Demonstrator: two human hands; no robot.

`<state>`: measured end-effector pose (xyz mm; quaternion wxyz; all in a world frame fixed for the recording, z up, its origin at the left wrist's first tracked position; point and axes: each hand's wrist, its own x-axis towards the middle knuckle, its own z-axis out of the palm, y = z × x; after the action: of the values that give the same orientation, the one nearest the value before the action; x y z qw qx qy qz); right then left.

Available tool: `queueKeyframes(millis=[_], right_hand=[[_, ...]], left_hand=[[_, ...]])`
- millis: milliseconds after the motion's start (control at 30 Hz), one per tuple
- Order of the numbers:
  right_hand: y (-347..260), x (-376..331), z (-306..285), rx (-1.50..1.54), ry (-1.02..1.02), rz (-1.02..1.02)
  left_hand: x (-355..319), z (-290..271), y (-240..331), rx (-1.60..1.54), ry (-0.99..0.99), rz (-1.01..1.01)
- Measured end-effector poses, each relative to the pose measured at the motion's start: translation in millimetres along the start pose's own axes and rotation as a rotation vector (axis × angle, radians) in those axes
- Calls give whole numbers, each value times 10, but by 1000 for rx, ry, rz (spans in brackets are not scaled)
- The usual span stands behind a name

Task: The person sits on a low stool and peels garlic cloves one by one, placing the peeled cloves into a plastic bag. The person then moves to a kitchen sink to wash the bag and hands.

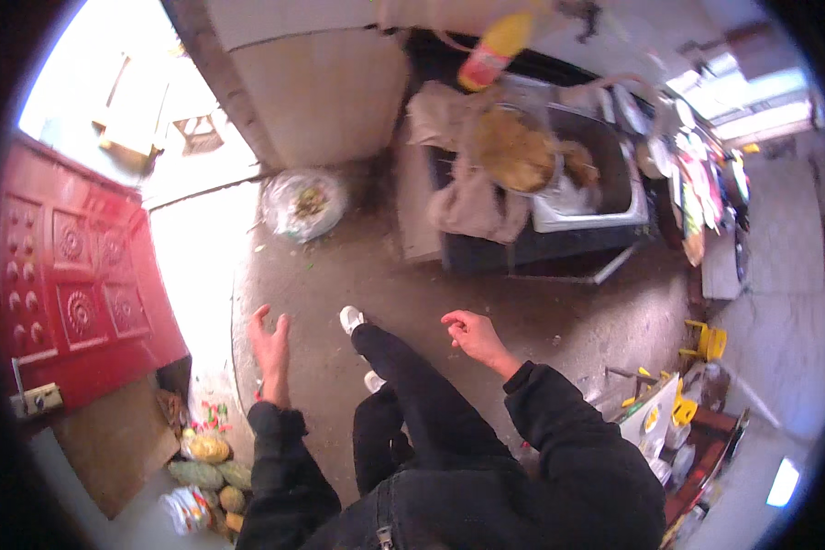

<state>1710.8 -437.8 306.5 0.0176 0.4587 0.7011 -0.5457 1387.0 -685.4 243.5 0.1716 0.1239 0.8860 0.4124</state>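
My left hand [270, 353] hangs over the floor with thumb and fingers apart, holding nothing. My right hand [478, 339] is also over the floor, fingers loosely bent and the index finger reaching forward, with nothing seen in it. Neither hand touches anything. Ahead of them, a white plastic bag [284, 215] with scraps in it stands on the floor. Farther off to the right is a sink [585, 221] in a dark counter. A round brown board or lid [513, 148] rests over its left side, beside a beige cloth [477, 209].
At left, a red door [92, 275] stands by a bright doorway. Squashes [197, 474] lie on the floor near my left arm. A yellow bottle [497, 50] stands behind the sink. Yellow chairs [703, 341] and a cluttered red table [706, 458] are at right. My legs are in mid-stride.
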Motion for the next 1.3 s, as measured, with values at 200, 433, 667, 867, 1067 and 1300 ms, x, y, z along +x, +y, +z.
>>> queueKeyframes(millis=[200, 433, 667, 867, 1067, 1300], right_hand=[[11, -525, -939, 3, 260, -92], [259, -54, -2679, -17, 492, -211], [846, 1618, -4180, -632, 388, -412], [1454, 2968, -4493, -991, 46, -414], [1658, 3449, -4322, -1002, -59, -374], [1837, 3633, -4347, -921, -371, -377]], left_hand=[[-805, -376, 172, -222, 193, 62], [-1167, -8, 576, -276, 126, -26], [-1300, 1711, 2356, -90, 66, 387], [-1533, 2730, 3471, -143, -103, 408], [-1526, 3030, 3781, -123, -125, 233], [-1379, 3352, 4158, -154, -181, 286]])
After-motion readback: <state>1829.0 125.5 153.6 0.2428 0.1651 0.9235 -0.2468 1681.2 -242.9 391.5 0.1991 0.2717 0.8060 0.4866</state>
